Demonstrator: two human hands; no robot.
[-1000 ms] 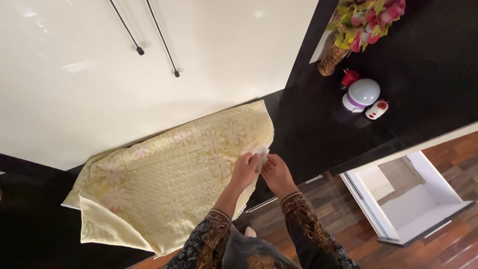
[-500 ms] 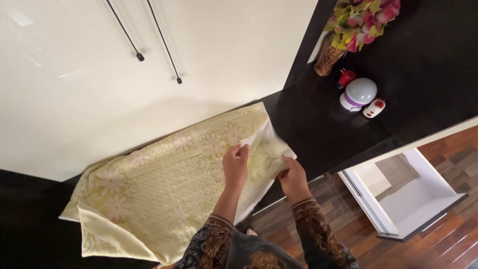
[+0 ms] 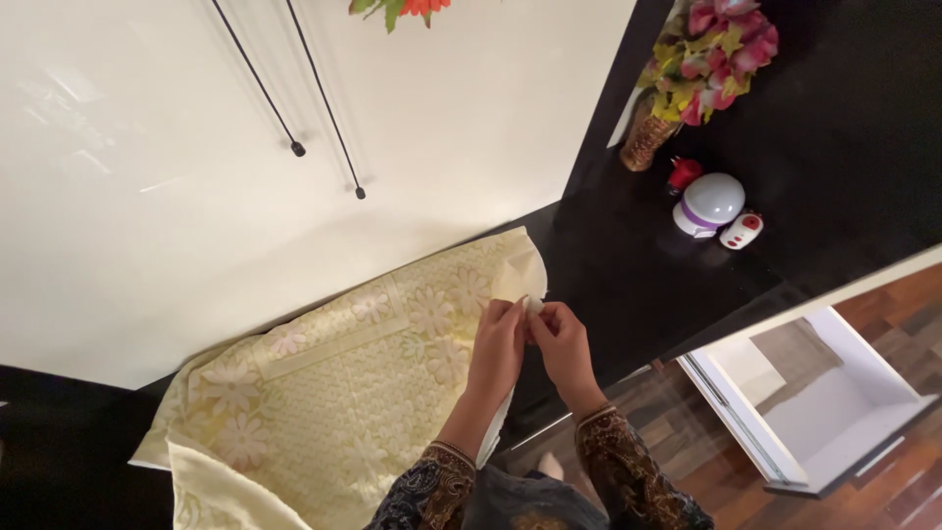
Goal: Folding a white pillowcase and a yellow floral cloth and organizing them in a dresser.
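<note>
A pale yellow cloth with white flower patterns [image 3: 343, 383] lies spread on a black counter [image 3: 608, 265]. My left hand [image 3: 498, 344] and my right hand [image 3: 559, 339] are close together at the cloth's right corner, both pinching the cloth's edge between the fingers. A folded bit of the corner [image 3: 520, 275] stands just above my hands. Both sleeves are dark with a gold pattern.
A glossy cream wall panel [image 3: 294, 147] with two thin black rods [image 3: 324, 98] rises behind the cloth. At the right back stand a flower vase [image 3: 653, 128], a small red object [image 3: 684, 173], a white dome device [image 3: 711, 201] and a small white remote [image 3: 741, 231]. An open white drawer [image 3: 824, 402] juts out over wooden floor.
Half a second ago my hands were apart, holding the corner open. Now they have come together at the cloth's right edge, and the corner is folded back.
</note>
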